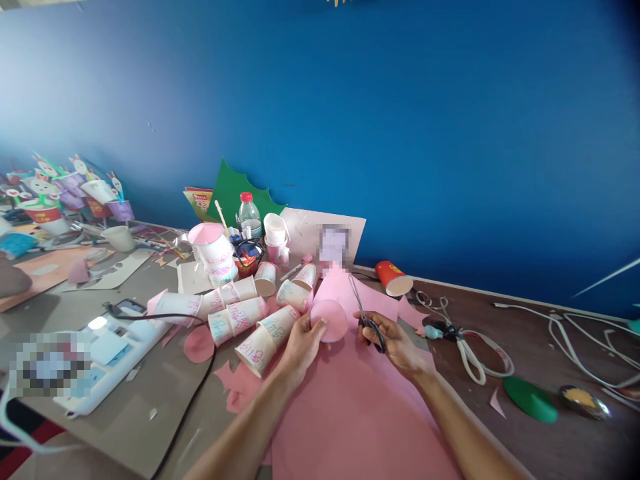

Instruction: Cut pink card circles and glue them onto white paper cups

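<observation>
My left hand (301,342) is closed round a paper cup with a pink paper disc on its bottom (329,321), held over a large pink paper sheet (350,407). My right hand (393,341) grips black-handled scissors (367,319), whose blades point up and away just right of the cup. Several white paper cups with pink lettering (250,317) lie on their sides right next to my left hand.
A white power strip (107,357) with a black cable (195,393) lies at the left. A stack of cups (215,253), a bottle (249,215) and green paper (235,193) stand behind. A red cup (393,277), white cables (470,347) and a green disc (530,399) lie on the right.
</observation>
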`<state>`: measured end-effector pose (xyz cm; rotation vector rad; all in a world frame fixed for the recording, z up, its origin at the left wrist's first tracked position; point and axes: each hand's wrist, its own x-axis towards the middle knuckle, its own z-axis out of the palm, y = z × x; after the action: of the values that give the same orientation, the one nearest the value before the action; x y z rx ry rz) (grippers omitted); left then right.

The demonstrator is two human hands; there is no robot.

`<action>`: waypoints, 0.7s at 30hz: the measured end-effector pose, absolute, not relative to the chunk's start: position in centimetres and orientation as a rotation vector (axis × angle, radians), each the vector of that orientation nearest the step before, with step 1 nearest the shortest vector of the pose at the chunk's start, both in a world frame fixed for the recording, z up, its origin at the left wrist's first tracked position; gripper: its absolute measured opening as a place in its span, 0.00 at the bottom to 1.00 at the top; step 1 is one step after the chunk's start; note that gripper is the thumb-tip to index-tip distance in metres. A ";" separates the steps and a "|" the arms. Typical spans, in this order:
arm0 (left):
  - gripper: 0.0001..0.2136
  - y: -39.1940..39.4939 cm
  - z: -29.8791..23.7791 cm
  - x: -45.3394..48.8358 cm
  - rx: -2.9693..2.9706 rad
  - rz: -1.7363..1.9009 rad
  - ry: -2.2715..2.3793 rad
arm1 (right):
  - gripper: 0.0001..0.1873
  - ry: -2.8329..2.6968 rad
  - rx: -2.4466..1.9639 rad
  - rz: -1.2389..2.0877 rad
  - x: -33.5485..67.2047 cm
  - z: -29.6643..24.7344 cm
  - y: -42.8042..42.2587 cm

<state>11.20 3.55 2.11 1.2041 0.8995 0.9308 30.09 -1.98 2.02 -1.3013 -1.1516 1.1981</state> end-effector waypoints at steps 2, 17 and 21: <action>0.16 3.6 2.1 11.2 1.203 0.927 0.900 | 0.25 -1.136 -1.286 1.181 29.9 2.1 -2.0; 0.12 3.4 1.8 11.5 0.966 1.030 0.850 | 0.26 -1.149 -1.308 1.171 27.0 3.0 -2.8; 0.11 3.4 1.9 11.5 0.931 1.040 0.877 | 0.25 -1.177 -1.319 1.148 26.4 2.9 -3.0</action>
<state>11.52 3.43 1.88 0.9314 0.8774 1.0399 26.37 -2.98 2.89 -1.3186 -1.1769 1.1483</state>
